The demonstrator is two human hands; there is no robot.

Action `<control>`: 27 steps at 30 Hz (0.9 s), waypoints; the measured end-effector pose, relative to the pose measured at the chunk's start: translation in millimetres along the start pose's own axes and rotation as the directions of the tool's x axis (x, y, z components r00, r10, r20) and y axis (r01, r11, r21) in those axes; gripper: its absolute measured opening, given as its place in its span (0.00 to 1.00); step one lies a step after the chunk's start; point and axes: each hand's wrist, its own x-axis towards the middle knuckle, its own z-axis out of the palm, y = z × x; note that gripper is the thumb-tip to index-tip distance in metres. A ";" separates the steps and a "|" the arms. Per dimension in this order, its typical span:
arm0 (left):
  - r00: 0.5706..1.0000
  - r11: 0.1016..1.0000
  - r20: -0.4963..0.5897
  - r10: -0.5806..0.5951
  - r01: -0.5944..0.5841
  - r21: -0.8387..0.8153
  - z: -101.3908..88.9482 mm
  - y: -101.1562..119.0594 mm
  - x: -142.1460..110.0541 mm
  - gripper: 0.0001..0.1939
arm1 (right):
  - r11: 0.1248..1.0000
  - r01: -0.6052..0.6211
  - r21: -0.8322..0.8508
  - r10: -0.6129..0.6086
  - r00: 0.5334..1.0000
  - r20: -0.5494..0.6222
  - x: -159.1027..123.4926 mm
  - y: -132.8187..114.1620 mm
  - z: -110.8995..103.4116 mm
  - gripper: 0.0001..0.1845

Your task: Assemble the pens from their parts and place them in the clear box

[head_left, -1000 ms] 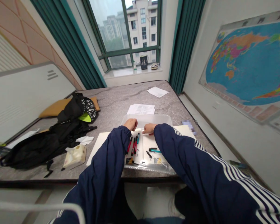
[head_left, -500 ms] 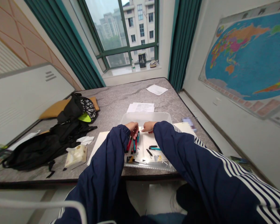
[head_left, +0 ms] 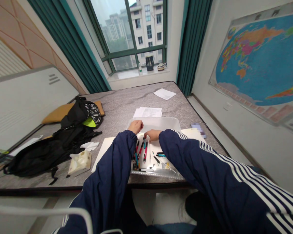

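Observation:
A clear plastic box (head_left: 158, 123) lies open in front of me with several pens in it. My left hand (head_left: 136, 126) is at the far left part of the box, its fingers curled and the tips largely hidden. My right hand (head_left: 152, 135) reaches in from the right; its thumb and forefinger close around the top end of a teal pen (head_left: 144, 143). Just below lies a red pen (head_left: 146, 153). Another teal pen (head_left: 136, 160) slants by my left sleeve. Right of these are a black pen cap (head_left: 156, 159) and small loose parts.
Printed sheets (head_left: 147, 112) lie behind the box, with another paper (head_left: 164, 94) farther back. On the left are a tissue pack (head_left: 80, 162), a black backpack (head_left: 44, 156) and a patterned cap (head_left: 94, 113). The table's front edge (head_left: 156, 186) runs close to me.
My left hand dipped to the pens with a teal pen, then rose back; that pen now lies lower left. My right hand moved left onto the pens. A red pen has shifted right.

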 end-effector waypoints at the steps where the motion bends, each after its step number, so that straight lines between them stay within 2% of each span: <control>1: 1.000 1.000 -0.006 0.008 -0.008 -0.003 0.1 0.4 -0.1 0.17 | 1.000 0.010 -0.004 -0.010 1.000 -0.007 -0.4 -1.0 0.6 0.26; 6: 0.998 0.999 -0.050 0.024 -0.025 -0.032 -0.3 1.3 0.1 0.18 | 0.999 0.035 -0.020 -0.036 0.998 -0.061 -5.4 -11.4 -1.9 0.27; 11: 0.999 0.999 -0.031 0.029 -0.030 -0.031 -1.2 1.9 -0.6 0.19 | 0.998 0.017 -0.064 -0.018 1.000 -0.011 -8.4 -18.3 -4.5 0.18; 16: 0.999 1.000 -0.041 0.021 -0.020 0.011 -0.6 -3.5 3.0 0.21 | 0.998 0.004 -0.068 -0.003 1.000 0.002 -7.0 -12.5 -14.0 0.12; 20: 0.996 0.998 -0.079 0.045 -0.042 0.039 4.0 -15.5 9.7 0.16 | 0.999 0.033 0.031 -0.029 0.990 -0.135 -9.5 -4.2 -28.4 0.12; 23: 1.000 0.997 0.012 -0.028 0.027 0.072 10.3 -22.9 12.1 0.11 | 0.988 0.019 0.151 0.011 0.980 -0.199 -13.6 0.8 -35.6 0.11; 25: 0.991 0.993 0.093 -0.099 0.092 0.075 13.5 -24.7 11.1 0.11 | 0.968 -0.005 0.253 0.044 0.988 -0.147 -15.9 2.6 -37.0 0.10; 27: 0.984 0.988 0.123 -0.131 0.120 0.092 14.5 -24.1 8.5 0.12 | 0.943 -0.043 0.330 0.074 0.994 -0.080 -17.6 3.0 -36.7 0.10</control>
